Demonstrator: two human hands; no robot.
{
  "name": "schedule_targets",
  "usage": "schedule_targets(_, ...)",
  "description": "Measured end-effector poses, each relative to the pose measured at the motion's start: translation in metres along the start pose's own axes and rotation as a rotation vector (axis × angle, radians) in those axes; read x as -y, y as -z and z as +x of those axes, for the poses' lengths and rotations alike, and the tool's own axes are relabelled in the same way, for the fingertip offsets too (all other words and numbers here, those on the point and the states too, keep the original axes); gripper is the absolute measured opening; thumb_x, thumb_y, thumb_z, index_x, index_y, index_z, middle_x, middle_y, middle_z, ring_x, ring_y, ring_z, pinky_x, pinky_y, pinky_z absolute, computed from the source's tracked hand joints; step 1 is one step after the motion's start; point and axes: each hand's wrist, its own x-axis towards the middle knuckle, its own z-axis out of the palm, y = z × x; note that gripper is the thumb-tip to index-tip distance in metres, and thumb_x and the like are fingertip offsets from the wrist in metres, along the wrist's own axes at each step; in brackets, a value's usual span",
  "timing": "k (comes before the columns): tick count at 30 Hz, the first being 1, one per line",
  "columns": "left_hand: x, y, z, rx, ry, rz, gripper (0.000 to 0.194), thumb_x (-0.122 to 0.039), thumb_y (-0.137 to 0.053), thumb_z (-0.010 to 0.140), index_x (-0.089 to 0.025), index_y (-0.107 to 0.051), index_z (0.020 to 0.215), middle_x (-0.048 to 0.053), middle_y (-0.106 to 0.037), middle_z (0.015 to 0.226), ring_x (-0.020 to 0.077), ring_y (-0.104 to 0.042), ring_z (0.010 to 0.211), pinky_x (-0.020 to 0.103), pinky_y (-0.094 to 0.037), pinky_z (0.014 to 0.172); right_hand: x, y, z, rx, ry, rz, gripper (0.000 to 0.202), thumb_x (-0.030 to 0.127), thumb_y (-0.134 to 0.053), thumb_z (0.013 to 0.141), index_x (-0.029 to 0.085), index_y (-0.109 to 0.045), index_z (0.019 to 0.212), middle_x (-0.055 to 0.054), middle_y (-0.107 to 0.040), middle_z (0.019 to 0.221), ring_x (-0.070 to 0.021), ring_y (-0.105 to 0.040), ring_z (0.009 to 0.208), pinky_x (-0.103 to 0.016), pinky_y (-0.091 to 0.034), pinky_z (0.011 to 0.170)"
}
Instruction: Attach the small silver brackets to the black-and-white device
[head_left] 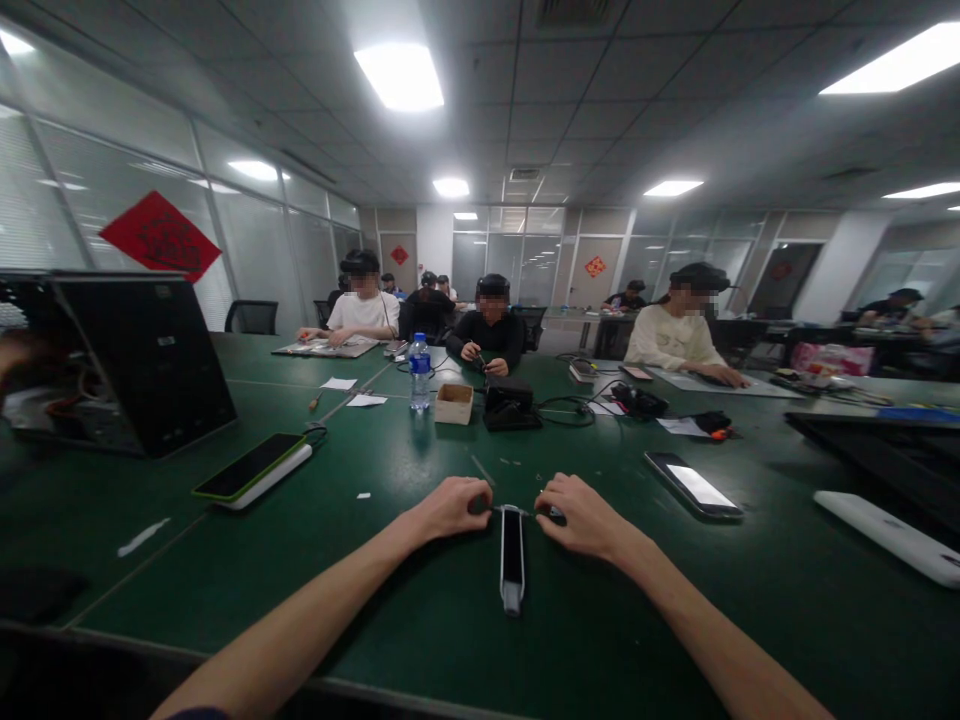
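A narrow black device with a pale frame [512, 555] lies on the green table [420, 620], pointing away from me. At its far left corner is my left hand [459, 507], thumb and index finger curled together in a pinch; what it grips is too small to make out. My right hand [574, 512] is closed in a similar way at the far right corner, with a small dark item partly showing between its fingers. Thin dark bits reach from both hands toward the device's far end.
A cardboard box [453, 405], water bottle [419, 372] and black case [511, 403] stand beyond my hands. Phones lie left [255, 468] and right [694, 486]. A computer case [150, 360] stands far left. Several people sit across the table.
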Motion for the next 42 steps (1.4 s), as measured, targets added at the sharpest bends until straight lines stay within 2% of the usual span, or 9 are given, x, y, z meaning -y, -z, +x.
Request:
schedule_targets(11,0.0,-0.006,0.003,-0.01,0.144,-0.179,0.012,-0.022,-0.064,0.076,-0.015,-0.063,0.086,-0.003,-0.059,0.068,0.0104,-0.054,0.061,0.019,-0.041,0.059,0.004,-0.01,0.006,0.057,0.006,-0.043,0.015,0.023,-0.053,0.087,0.017,-0.067,0.086,-0.006,-0.065,0.087,-0.0185,-0.054,0.082,-0.031,-0.039,0.072)
schedule_targets(16,-0.004,-0.006,0.004,-0.039,0.145,-0.214,0.01,-0.02,-0.066,0.075,-0.015,-0.064,0.084,-0.003,-0.06,0.068,0.0099,-0.054,0.061,0.02,-0.043,0.061,0.003,-0.015,0.006,0.033,0.019,-0.038,0.014,0.022,-0.053,0.087,0.016,-0.065,0.086,-0.006,-0.065,0.085,-0.0182,-0.054,0.082,-0.03,-0.04,0.073)
schedule_targets(25,-0.004,-0.01,0.005,-0.01,0.136,-0.244,0.012,-0.024,-0.065,0.079,-0.016,-0.064,0.088,-0.002,-0.063,0.073,0.0103,-0.056,0.062,0.021,-0.045,0.063,0.003,-0.02,0.007,-0.023,-0.007,-0.001,0.013,0.026,-0.055,0.086,0.016,-0.064,0.089,-0.007,-0.063,0.089,-0.0182,-0.054,0.084,-0.031,-0.041,0.075)
schedule_targets(42,-0.004,-0.011,0.005,0.009,0.143,-0.236,0.013,-0.025,-0.063,0.08,-0.015,-0.065,0.089,-0.002,-0.061,0.069,0.0103,-0.054,0.06,0.02,-0.043,0.06,0.003,-0.02,0.007,-0.028,0.019,0.0,0.018,0.028,-0.053,0.089,0.016,-0.065,0.096,-0.008,-0.063,0.093,-0.0187,-0.053,0.086,-0.032,-0.041,0.076)
